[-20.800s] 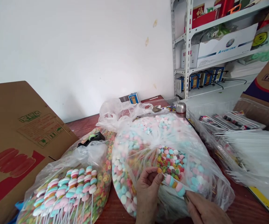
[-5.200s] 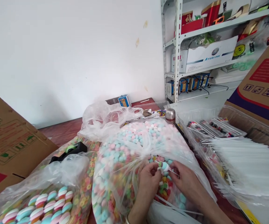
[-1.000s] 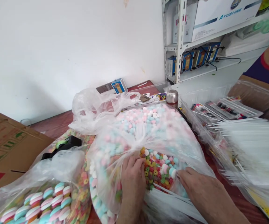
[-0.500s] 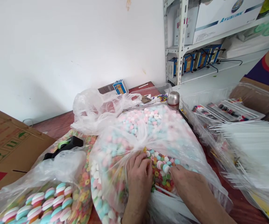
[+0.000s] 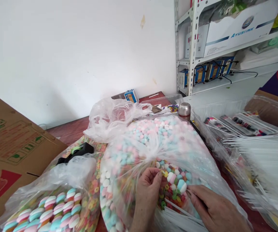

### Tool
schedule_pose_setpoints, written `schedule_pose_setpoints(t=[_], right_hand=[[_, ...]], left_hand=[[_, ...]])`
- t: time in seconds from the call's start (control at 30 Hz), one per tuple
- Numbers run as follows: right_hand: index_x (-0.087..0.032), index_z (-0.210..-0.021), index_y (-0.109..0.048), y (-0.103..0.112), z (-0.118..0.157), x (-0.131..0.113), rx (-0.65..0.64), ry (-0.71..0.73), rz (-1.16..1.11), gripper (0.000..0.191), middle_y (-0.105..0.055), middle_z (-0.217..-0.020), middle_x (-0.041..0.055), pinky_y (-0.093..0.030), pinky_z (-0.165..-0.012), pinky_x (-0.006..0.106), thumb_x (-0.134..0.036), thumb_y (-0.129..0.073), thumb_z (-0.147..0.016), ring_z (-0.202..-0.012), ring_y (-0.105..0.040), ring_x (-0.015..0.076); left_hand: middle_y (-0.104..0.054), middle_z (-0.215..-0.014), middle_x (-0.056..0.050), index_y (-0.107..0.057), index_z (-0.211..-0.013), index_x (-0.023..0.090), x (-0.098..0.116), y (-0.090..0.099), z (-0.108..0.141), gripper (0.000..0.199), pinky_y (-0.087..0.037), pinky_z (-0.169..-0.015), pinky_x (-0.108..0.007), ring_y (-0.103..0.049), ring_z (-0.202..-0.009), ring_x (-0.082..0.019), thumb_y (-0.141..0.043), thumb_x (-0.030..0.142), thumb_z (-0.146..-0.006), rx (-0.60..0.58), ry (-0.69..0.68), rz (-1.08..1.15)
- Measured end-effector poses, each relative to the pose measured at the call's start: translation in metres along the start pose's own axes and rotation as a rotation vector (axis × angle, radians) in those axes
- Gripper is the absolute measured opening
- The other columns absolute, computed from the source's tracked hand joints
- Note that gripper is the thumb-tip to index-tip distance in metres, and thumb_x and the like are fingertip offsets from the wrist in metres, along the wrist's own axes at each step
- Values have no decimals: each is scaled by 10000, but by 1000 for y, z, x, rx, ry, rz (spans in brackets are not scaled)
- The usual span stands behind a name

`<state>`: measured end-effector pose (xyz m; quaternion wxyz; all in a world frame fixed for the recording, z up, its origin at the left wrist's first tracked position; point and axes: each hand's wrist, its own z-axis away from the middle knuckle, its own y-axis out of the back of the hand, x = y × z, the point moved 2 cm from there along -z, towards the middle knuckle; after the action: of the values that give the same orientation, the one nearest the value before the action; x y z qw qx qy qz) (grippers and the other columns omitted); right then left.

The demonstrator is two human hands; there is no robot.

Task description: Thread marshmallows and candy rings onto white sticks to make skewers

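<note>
A large clear bag (image 5: 119,151) of pink, white and blue candies lies in the middle, with an opening that shows ring candies and small round ones. My left hand (image 5: 150,187) is at the left edge of this opening, thumb and forefinger pinched on a yellow ring candy (image 5: 164,174). On the right, my right hand (image 5: 208,203) pinches at the side of a blue and white candy (image 5: 181,186); what its fingertips grip is too small to tell. White sticks (image 5: 175,206) lie in the opening below the hands.
A bag of striped candy skewers (image 5: 57,209) lies at the lower left, below a black tape dispenser (image 5: 81,151). A cardboard box (image 5: 15,145) stands left. Right is a clear bin (image 5: 201,112) with white sticks; a metal-capped bottle (image 5: 184,111) stands behind.
The view has shifted, so the scene sits lower and further right. My hands have moved slightly apart, and the left thumb and forefinger now show in a pinch at a yellow ring candy.
</note>
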<state>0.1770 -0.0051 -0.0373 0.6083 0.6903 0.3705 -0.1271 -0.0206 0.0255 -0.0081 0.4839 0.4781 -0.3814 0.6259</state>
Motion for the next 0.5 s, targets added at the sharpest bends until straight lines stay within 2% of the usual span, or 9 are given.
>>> schedule_pose_setpoints(t=[0.2, 0.37, 0.5], right_hand=[[-321, -940, -679, -6, 3, 2, -20, 14, 39, 252, -747, -828, -27, -529, -581, 215, -339, -433, -988, -693, -726, 154], [-313, -937, -674, -11, 7, 5, -22, -8, 72, 264, -745, -839, -19, -522, -579, 225, -345, -419, -995, -710, -730, 166], [-286, -861, -660, -16, 6, 1, -5, -28, 54, 268, -731, -804, 2, -516, -575, 226, -317, -425, -987, -693, -716, 171]], left_hand=[[-686, -730, -36, -699, -788, 161, -5, -1, 1, 271, -548, -617, -254, -641, -666, -164, -782, 412, -730, 23, -8, 47], [-696, -741, -36, -699, -776, 164, -11, -3, -1, 281, -547, -625, -257, -650, -679, -170, -807, 412, -703, 16, -1, 96], [-715, -766, -48, -711, -818, 167, -18, -4, 1, 221, -513, -645, -234, -648, -711, -169, -787, 365, -753, -12, -114, 19]])
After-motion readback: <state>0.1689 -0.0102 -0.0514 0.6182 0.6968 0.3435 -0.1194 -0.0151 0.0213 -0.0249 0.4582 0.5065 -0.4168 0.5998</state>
